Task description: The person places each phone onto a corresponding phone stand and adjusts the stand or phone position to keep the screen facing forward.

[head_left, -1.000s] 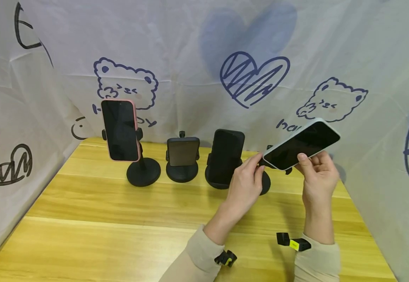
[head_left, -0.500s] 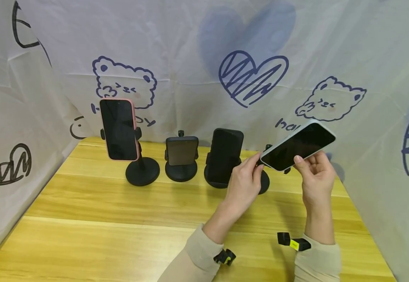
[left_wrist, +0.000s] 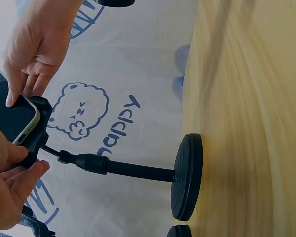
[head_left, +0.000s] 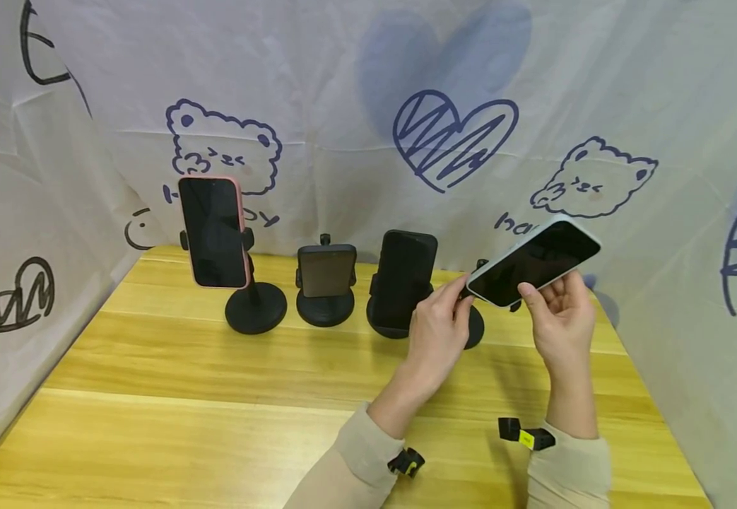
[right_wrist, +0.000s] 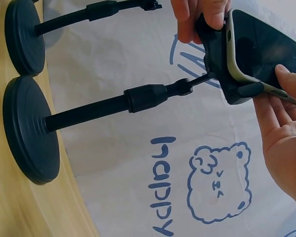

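A phone in a pale case [head_left: 536, 263] is tilted over the rightmost black phone stand [right_wrist: 106, 111], its screen facing up. My right hand [head_left: 564, 322] holds the phone by its near long edge, thumb at the screen's border and fingers beneath. With bent fingers and thumb, my left hand [head_left: 439, 332] grips the side of the stand's clamp [right_wrist: 219, 59] at the phone's lower left end. In the right wrist view the phone's short end lies against the clamp. The left wrist view shows the stand's round base [left_wrist: 186, 177] standing on the table.
To the left stand a black phone [head_left: 404, 283] on a stand, a smaller dark phone lying sideways [head_left: 326, 272] in a stand, and a pink-cased phone [head_left: 214, 233] on a taller stand. A white cloth with drawings [head_left: 336, 162] hangs behind the wooden table [head_left: 171, 410].
The phone has shifted slightly left toward the clamp. My right thumb has slid left along the phone's near edge. My left hand keeps its grip, and the other phones stay put.
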Available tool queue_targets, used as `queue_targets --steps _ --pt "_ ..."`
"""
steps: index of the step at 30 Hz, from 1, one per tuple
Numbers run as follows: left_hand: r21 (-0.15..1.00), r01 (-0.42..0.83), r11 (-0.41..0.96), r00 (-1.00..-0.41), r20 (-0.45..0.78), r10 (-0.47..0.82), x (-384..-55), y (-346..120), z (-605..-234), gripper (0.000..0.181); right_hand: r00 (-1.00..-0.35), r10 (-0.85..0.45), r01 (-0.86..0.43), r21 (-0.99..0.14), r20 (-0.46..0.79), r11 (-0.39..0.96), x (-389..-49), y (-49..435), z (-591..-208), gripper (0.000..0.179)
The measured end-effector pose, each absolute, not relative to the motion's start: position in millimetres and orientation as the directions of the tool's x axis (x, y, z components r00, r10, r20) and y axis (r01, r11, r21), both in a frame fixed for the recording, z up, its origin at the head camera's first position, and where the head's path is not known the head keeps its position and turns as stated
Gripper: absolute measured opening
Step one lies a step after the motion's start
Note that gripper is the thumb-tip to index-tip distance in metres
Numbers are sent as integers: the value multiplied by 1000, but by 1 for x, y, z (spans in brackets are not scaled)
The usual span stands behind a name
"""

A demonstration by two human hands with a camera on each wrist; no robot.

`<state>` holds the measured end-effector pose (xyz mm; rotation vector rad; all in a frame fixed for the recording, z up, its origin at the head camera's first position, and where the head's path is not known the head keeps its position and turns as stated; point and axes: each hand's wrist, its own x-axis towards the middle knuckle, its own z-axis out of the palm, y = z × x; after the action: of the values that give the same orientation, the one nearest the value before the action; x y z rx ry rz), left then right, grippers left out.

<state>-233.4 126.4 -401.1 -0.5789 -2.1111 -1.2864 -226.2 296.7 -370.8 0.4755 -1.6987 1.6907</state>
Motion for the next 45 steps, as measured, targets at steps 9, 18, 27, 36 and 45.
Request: queue_targets --steps 9,18,27,36,45 --pt "603 639 477 -710 701 66 -236 123 -401 29 -673 178 -686 -696 718 215 -230 298 -371 33" --pt "596 648 475 -704 706 75 -237 121 -402 28 -654 164 -693 -672 738 261 -230 300 -373 34" --pt "595 650 473 -700 711 67 -235 123 -401 29 -653 158 -677 -664 741 316 -228 301 -372 38" --pt "584 644 494 -702 708 78 -234 120 -397 28 -651 138 -686 -656 746 315 -228 303 -371 41" --pt "594 637 492 -723 682 114 -233 114 -392 26 -650 111 -677 -640 752 364 -225 304 -371 41"
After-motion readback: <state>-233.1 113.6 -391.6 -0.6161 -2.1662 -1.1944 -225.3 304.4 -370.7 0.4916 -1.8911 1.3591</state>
